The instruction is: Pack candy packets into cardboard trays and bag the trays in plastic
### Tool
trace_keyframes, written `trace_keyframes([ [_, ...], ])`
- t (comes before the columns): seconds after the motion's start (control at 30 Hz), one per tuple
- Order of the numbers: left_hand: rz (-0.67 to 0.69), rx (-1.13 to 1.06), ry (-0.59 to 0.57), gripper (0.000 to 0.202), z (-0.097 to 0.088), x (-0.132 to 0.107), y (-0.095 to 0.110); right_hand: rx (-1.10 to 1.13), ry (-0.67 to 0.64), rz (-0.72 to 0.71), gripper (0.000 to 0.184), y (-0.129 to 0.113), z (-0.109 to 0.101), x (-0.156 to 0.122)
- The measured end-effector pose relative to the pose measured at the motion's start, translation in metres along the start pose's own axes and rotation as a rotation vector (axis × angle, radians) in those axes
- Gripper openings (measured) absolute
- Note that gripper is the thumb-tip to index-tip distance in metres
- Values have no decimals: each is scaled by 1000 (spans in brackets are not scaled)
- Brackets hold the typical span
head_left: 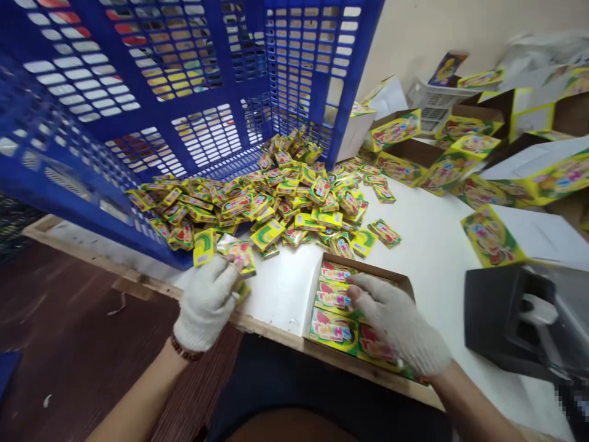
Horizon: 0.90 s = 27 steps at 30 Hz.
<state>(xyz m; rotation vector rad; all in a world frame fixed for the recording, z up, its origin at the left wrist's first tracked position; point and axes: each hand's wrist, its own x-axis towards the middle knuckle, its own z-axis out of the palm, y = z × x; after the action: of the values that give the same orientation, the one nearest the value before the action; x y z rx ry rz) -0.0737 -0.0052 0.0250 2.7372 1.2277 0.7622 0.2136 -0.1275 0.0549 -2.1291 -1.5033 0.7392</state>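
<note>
My left hand [208, 301], in a white knitted glove, is closed around a small yellow-green pack [242, 255] with a watermelon print, at the near edge of the pile. Another pack [243, 292] shows partly beneath its fingers. My right hand [398, 322], also gloved, lies over an open display box [313, 288]. Its fingers reach out and touch the packs inside, and the palm covers part of the contents. Rows of "TWINS" packs [332, 325] lie face up in that box. Beyond both hands spreads a heap of loose packs [276, 205].
A large blue plastic crate [154, 116] lies tipped, its mouth toward the heap. Several open yellow display boxes [444, 166] crowd the white table [427, 239] at right. A black device [501, 319] stands near right; a white basket [432, 101] is behind. A wooden strip [271, 334] edges the table.
</note>
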Motion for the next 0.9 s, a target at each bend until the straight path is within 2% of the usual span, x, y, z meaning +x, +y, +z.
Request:
trace_keyframes([
  [0.1,284,-233,140,42,20,3,65,383,-114,12,56,-19,14,-5],
  [0.17,404,-324,140,40,30,1,94,415,-65,-33,56,-22,13,-8],
  [0.2,457,-356,144,41,33,1,98,382,-34,-58,54,-21,9,-8],
  [0.27,474,-373,130,46,31,1,83,281,-2,-72,49,-12,-4,-9],
  [0.3,446,-357,103,49,26,2,66,231,-12,-57,46,-6,-9,-9],
  [0.33,380,-312,28,50,20,4,45,187,-40,-27,42,1,-13,-9],
  [0.43,258,-35,-388,56,4,12,-21,124,-132,62,31,13,-8,-10],
  [0.5,215,119,-579,65,2,18,-48,102,-136,31,25,15,7,-10],
  [0.53,208,171,-641,68,4,20,-55,79,-107,-21,20,15,16,-10],
  [0.6,206,219,-702,68,10,22,-56,8,-36,-152,13,14,31,-10],
  [0.63,196,216,-705,65,14,22,-52,-30,-12,-207,17,14,36,-9],
  [0.73,79,45,-613,57,24,24,-34,-100,-44,-320,28,17,42,-8],
  [0.8,-52,-261,-488,55,29,26,-16,-105,-81,-377,25,20,39,-8],
  [0.83,-121,-460,-427,56,30,27,-5,-93,-55,-385,21,20,37,-7],
  [0.9,-236,-902,-349,57,33,29,23,-12,79,-344,13,17,34,-6],
])
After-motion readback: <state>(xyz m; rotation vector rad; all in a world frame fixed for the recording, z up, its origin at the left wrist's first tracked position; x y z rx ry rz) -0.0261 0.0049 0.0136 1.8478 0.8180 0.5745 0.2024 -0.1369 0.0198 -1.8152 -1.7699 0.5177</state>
